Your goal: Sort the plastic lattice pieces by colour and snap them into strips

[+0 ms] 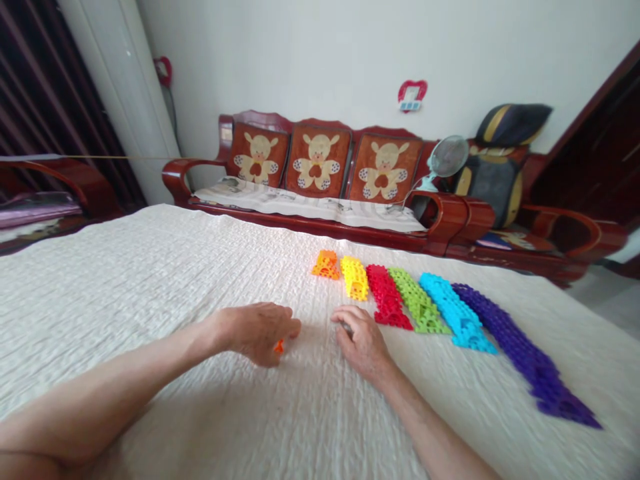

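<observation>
A small orange plastic piece (279, 346) pokes out beneath the curled fingers of the left hand (255, 332), apparently pinched there. The right hand (361, 345) curves just beside it, grip unclear, near colour-ordered plastic lattice strips (417, 301) lined side by side on a quilted white bedspread (150, 280).

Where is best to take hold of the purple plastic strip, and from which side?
Probably pinch the purple plastic strip at its wide end from above, fingers through lattice holes: it lies flat on the quilted bedspread, nearest the right hand.
</observation>
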Available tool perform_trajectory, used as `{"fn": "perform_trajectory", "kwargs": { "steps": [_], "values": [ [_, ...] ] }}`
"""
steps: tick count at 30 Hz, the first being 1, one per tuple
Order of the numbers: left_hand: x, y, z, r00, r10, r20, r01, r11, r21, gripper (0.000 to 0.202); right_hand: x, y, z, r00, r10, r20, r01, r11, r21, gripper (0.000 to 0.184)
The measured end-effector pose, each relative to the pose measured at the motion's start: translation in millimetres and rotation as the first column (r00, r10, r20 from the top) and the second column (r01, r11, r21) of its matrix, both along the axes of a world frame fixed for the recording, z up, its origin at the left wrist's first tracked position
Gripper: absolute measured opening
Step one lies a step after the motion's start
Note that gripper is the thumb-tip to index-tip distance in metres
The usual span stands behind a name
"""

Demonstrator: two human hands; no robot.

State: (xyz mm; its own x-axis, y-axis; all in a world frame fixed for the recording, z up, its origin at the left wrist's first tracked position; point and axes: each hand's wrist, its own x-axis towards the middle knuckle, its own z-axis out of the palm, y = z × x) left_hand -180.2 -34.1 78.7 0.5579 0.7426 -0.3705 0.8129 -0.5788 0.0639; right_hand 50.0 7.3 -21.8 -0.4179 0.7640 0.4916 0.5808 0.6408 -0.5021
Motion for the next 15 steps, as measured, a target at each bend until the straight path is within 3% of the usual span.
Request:
{"fn": "perform_trajectory", "kwargs": {
  "steps": [6, 8, 11, 13, 15],
  "values": [
    [-3, 16, -13.6, 0.981, -0.032, 0.193, 0.012, 0.995, 0.101, 0.017, 0, 0, 0.9, 1.000, 0.009, -0.001, -0.009, 1.000, 0.004, 0.025],
    [-3, 28, -25.5, 0.943, -0.035, 0.330, -0.038, 0.976, 0.213, 0.011, -1, -1, 1.4, 1.000, 0.008, -0.001, -0.008, 1.000, 0.008, 0.026],
    [0, 43, -47.1, 0.844, -0.075, 0.532, -0.175, 0.898, 0.404, 0.010, -1, -1, 2.1, 1.000, 0.002, -0.007, -0.002, 1.000, 0.006, 0.026],
    [4, 46, -58.2, 0.803, -0.096, 0.589, -0.224, 0.866, 0.447, 0.011, -2, -1, 2.5, 1.000, -0.004, -0.007, 0.004, 1.000, 0.000, 0.026],
    [6, 44, -61.3, 0.802, -0.074, 0.592, -0.223, 0.884, 0.412, 0.010, -2, -1, 2.9, 1.000, -0.011, 0.000, 0.011, 1.000, -0.005, 0.026]
  ]
}}
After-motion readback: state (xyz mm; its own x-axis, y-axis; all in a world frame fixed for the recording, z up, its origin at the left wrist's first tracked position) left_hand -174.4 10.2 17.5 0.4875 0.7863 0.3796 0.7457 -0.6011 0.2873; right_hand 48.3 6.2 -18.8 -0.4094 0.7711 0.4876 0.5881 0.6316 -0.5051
